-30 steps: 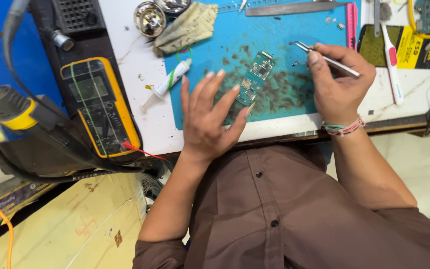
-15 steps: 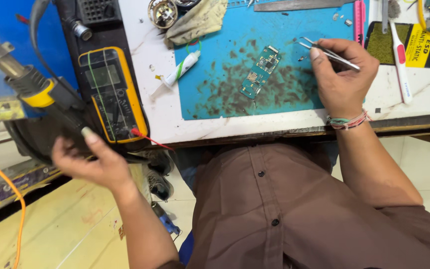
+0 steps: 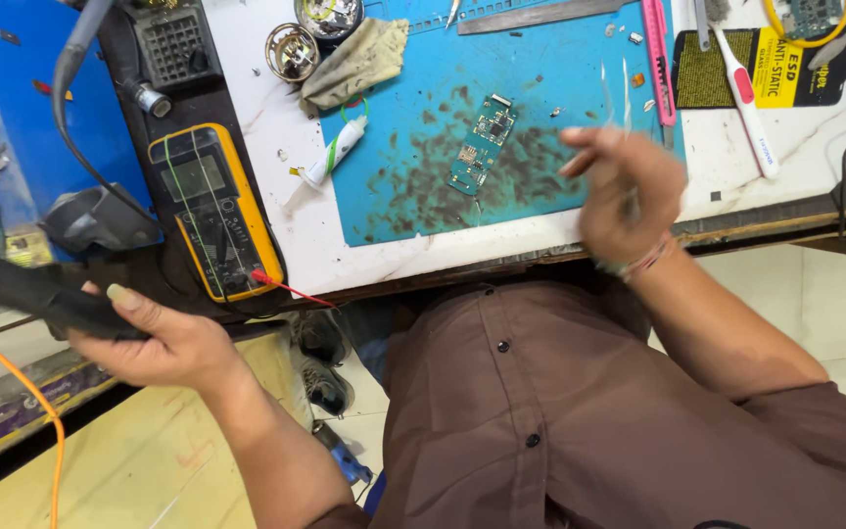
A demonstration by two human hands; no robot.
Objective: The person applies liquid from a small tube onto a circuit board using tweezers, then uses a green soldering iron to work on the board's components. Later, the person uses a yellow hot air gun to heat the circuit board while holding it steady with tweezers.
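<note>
Nearest to me, my left hand (image 3: 154,338) was stretched out low to the left, off the edge of the surface, fingers clenched around the black handle of a hot-air tool (image 3: 36,294). An orange cable (image 3: 22,392) ran below it. My right hand (image 3: 624,191) hung over the near right corner of the blue silicone work mat (image 3: 423,127), wrist bent, blurred; thin metal tweezers (image 3: 624,93) seemed to rise from its grip, though I could not tell how firmly it held them. Beyond the left hand, a yellow-cased multimeter (image 3: 210,211) lay on the white surface (image 3: 276,186), its red lead trailing off the edge. The small green circuit board (image 3: 480,144) lay alone on the stained mat, well apart from both hands. A white tube with a green band (image 3: 333,155) lay left of the mat, a crumpled beige cloth (image 3: 356,61) beyond it, and a white toothbrush (image 3: 748,98) to the far right.
</note>
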